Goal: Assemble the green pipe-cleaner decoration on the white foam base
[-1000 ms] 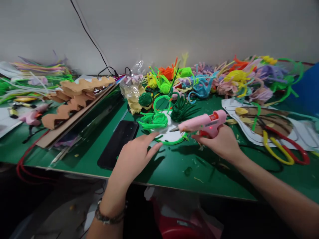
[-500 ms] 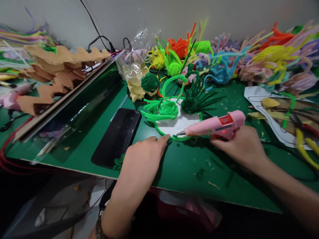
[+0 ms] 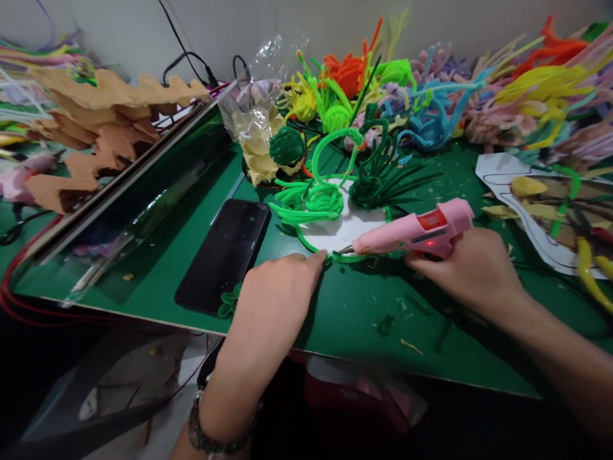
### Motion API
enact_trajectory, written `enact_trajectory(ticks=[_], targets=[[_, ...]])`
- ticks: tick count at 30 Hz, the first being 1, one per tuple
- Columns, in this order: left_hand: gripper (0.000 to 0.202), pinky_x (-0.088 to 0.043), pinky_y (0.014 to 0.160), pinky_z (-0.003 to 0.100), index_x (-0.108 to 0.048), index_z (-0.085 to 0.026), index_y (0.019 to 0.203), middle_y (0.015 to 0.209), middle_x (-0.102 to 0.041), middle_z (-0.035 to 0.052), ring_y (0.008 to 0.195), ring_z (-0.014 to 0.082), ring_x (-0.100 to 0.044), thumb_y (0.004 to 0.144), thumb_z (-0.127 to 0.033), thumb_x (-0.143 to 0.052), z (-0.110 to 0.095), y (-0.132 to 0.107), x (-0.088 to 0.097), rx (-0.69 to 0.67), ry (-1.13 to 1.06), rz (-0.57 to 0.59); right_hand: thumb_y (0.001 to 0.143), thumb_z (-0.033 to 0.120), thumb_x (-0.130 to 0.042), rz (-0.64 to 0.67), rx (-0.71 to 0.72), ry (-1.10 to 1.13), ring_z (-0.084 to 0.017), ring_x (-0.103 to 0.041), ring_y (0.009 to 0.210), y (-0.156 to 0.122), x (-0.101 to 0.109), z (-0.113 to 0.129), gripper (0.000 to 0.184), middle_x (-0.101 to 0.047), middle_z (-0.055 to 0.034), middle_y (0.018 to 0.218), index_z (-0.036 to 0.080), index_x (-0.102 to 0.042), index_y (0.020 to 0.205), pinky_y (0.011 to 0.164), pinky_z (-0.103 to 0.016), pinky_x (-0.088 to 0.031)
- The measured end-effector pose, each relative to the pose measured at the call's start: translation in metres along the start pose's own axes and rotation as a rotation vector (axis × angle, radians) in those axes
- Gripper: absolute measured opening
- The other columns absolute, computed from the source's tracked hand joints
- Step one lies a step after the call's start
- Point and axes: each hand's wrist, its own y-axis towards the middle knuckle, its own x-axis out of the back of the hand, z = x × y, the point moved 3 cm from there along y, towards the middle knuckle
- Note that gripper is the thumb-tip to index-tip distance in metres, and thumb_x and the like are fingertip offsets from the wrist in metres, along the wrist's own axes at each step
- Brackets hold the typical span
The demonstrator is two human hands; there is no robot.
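Plainly, the work sits on a green table (image 3: 354,313) pushed against a pale wall (image 3: 119,25), with cables running down the wall behind it. The right hand (image 3: 474,271) is wrapped tight around the handle of a pink glue gun (image 3: 412,235), its nozzle pointing away from the palm and lowered to the near rim of a white disc (image 3: 345,231) edged by a bright green ring (image 3: 306,241). The left hand (image 3: 275,294) holds nothing. It lies loose, with one fingertip pressed on that ring just beside the nozzle. Beyond both hands, green pipe-cleaner tufts sit on the disc, and past them a heap of coloured pipe cleaners (image 3: 431,108) fills the back of the table. A black phone (image 3: 225,254) lies just beside the left hand on its outer side. A paper template (image 3: 498,176) lies past the right hand's outer side. The table's front edge runs under both wrists, and the bare green strip between the hands and that edge is the only open room. Compared with a second ago, the left hand has come forward from flat, spread fingers onto the ring, and the gun has dropped from above the disc to its rim.
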Motion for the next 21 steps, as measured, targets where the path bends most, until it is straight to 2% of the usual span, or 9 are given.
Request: enact_trajectory(ticks=[3,12,21], targets=[[0.029,-0.029,0.044,0.021,-0.056,-0.032,0.109,0.075,-0.065,0.0016,0.059,0.0149,-0.058,0.083,-0.025,-0.043,0.0020,0.0001,0.0015,0.001,0.005,-0.012,0.055,0.027,-0.053,0.002,0.015,-0.003,-0.009,-0.028,0.032,0.0004,-0.0002,0.0015,0.032,-0.024,0.0049,0.033,0.024,-0.025,0.038,0.038,-0.024,-0.017],[0.025,-0.022,0.042,0.022,-0.060,-0.031,0.100,0.070,-0.061,0.0001,0.057,0.0139,-0.056,0.083,-0.025,-0.043,0.0051,-0.0010,0.0031,0.008,0.018,-0.070,0.050,0.034,-0.048,0.036,-0.066,-0.011,-0.008,-0.020,0.036,0.0026,0.0008,0.0013,0.030,-0.021,0.0040,0.036,0.023,-0.023,0.038,0.043,-0.024,-0.016],[0.024,-0.023,0.042,0.021,-0.060,-0.030,0.100,0.072,-0.062,-0.0002,0.058,0.0138,-0.057,0.083,-0.027,-0.043,0.0062,-0.0015,0.0021,0.009,0.023,-0.075,0.053,0.035,-0.047,0.003,0.022,-0.075,-0.007,-0.019,0.038,0.0014,0.0004,0.0026,0.030,-0.021,0.0042,0.039,0.021,-0.024,0.040,0.043,-0.023,-0.014]])
